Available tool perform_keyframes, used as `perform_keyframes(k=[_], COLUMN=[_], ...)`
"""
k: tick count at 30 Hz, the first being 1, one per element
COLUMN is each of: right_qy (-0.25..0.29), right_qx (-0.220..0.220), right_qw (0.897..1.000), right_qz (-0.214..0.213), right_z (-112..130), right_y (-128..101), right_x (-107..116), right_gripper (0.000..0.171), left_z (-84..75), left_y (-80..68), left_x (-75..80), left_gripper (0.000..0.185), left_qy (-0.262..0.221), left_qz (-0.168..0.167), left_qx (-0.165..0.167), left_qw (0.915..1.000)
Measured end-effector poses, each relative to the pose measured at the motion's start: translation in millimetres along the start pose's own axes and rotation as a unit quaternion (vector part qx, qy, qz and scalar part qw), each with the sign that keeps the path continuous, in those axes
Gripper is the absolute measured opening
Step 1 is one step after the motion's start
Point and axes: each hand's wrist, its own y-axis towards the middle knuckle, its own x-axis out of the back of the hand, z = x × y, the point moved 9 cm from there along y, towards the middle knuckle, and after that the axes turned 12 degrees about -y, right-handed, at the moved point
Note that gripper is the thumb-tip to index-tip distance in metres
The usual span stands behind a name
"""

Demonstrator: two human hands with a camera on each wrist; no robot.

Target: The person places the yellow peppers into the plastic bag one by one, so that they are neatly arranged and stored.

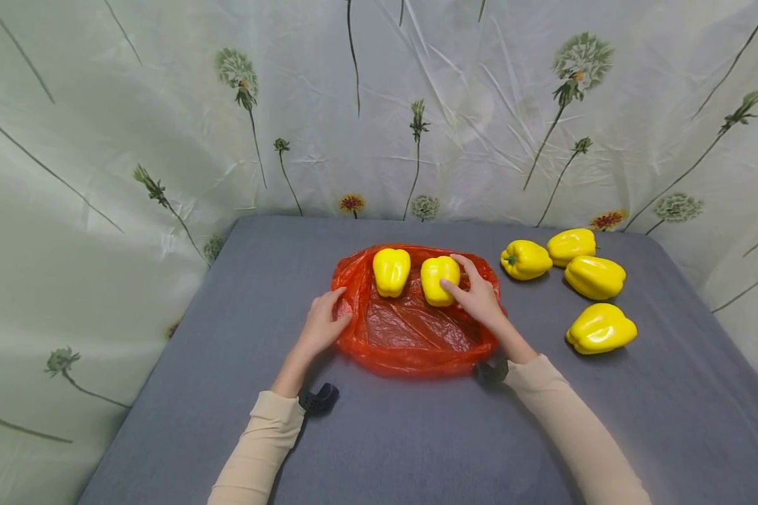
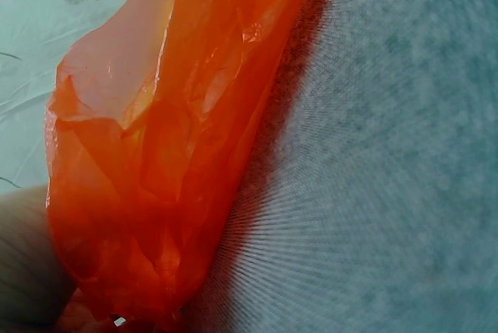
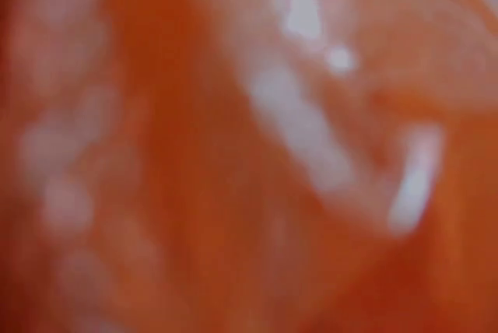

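An orange-red plastic bag (image 1: 410,330) lies spread on the grey table (image 1: 385,435). Two yellow bell peppers sit on its far part: one (image 1: 391,271) at the left, another (image 1: 439,279) beside it. My right hand (image 1: 476,294) holds the right pepper, fingers curled round its side. At the bag's left edge my left hand (image 1: 323,324) grips the plastic. The left wrist view shows the crumpled bag (image 2: 171,154) close up against the grey table (image 2: 389,177). The right wrist view is filled with blurred orange plastic (image 3: 233,154).
Several more yellow peppers lie on the table right of the bag, the nearest (image 1: 526,259) and the lowest (image 1: 601,328). A pale floral sheet (image 1: 133,140) hangs behind and at both sides. Black wrist mounts (image 1: 318,398) sit under each forearm.
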Motion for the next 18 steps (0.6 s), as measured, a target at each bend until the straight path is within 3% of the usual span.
perform_keyframes(k=[8, 18], right_qy=[-0.018, 0.036], right_qx=[-0.005, 0.003], right_qw=[1.0, 0.997], right_qz=[0.017, 0.064], right_z=[-1.1, 3.6], right_y=[5.3, 6.2], right_x=[-9.3, -20.5], right_gripper=[0.067, 0.069], left_z=[-0.6, -1.6], left_y=[-0.1, 0.2], left_x=[1.1, 1.1], left_gripper=[0.058, 0.058], left_qy=[0.0, 0.002], left_qz=[-0.005, -0.005], left_qx=[-0.01, -0.008], left_qw=[0.9999, 1.0])
